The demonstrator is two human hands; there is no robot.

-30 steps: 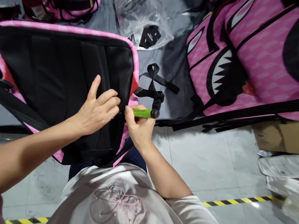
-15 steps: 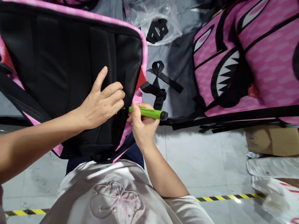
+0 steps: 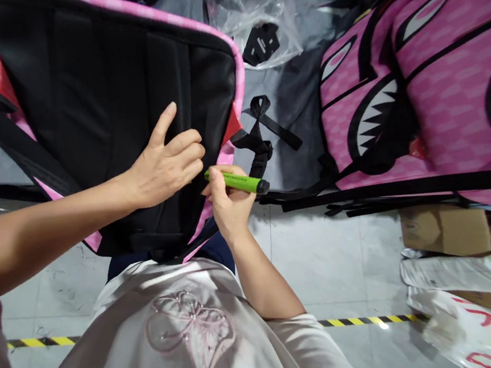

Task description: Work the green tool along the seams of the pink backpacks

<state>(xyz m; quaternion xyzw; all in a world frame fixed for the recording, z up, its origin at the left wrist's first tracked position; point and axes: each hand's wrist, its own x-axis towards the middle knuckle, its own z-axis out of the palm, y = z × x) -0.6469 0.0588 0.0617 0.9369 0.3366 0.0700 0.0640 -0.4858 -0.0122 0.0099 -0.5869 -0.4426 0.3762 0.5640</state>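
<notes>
A black backpack [image 3: 92, 102] with pink edging lies back side up, partly on the table and partly against my body. My left hand [image 3: 168, 155] rests on its black back panel with the fingers apart. Beside it, my right hand [image 3: 230, 201] grips a green marker [image 3: 240, 181] with a black end pointing right. The marker's other end points at the bag near my left fingertips; whether its tip touches the fabric is hidden. A black strap [image 3: 263, 148] hangs off the bag's right side, next to a red tab [image 3: 232, 125].
Pink backpacks with shark-teeth prints [image 3: 377, 116] stand on the right of the grey table cover [image 3: 285, 111]. A clear plastic bag [image 3: 268, 4] holding black pieces lies at the back. Cardboard [image 3: 446, 232] and white wrapping sit on the floor at right, near striped tape [image 3: 374, 320].
My right hand and the marker have shifted slightly left and up, nearer my left hand. My left hand stays on the back panel. The view has moved a little.
</notes>
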